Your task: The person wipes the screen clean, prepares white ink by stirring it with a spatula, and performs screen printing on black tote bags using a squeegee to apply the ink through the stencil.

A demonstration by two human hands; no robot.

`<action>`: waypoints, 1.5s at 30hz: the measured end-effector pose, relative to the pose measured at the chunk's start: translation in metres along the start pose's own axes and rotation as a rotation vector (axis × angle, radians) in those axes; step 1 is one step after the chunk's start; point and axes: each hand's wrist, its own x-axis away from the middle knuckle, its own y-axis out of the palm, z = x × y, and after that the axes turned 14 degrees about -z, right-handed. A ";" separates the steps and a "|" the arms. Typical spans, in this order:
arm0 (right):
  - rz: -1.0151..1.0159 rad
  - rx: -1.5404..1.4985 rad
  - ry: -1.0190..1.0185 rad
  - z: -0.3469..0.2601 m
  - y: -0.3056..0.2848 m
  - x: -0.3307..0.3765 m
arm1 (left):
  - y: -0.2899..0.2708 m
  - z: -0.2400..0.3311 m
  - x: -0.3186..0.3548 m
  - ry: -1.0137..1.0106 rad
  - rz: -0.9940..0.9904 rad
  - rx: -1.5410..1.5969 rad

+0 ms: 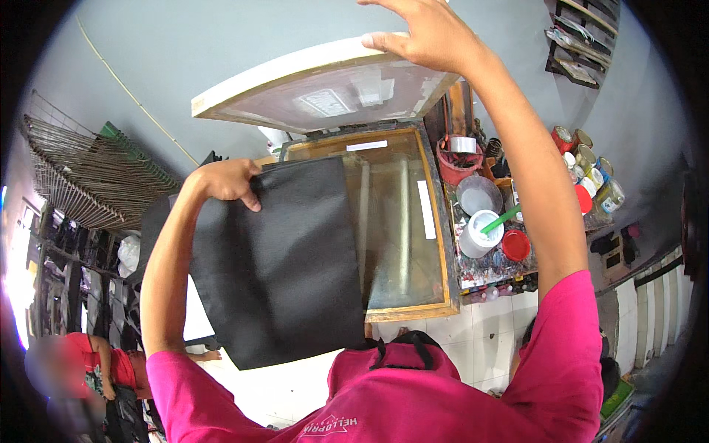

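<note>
A black fabric sheet [281, 258], possibly a flat bag, lies over the left part of a glass-topped printing table [443, 288] with a wooden border. My left hand [229, 183] pinches the sheet near its far left corner, thumb on top. Behind the glass a printing screen [281, 103] with a pale frame stands tilted up on its hinges. At the screen's raised edge is my right hand [428, 37], its thumb against the frame and its fingers spread apart. Whether the palm also bears on the frame, I cannot tell.
Right of the glass, a paint-stained bench holds an open white tub [476, 242] with a green stick, a red lid [516, 245], a red bucket [454, 166] and several cans [583, 162]. A wire rack [88, 170] stands left. Another person [96, 369] is at the lower left.
</note>
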 end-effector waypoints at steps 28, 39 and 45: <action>-0.042 0.043 0.103 0.003 0.005 -0.002 | -0.024 0.086 -0.050 0.197 0.081 -0.131; -0.098 -0.056 0.094 -0.002 -0.010 0.000 | 0.214 0.121 -0.186 0.278 0.423 -0.016; -0.127 -0.027 0.118 0.001 -0.005 -0.004 | 0.228 0.127 -0.243 0.202 0.580 0.034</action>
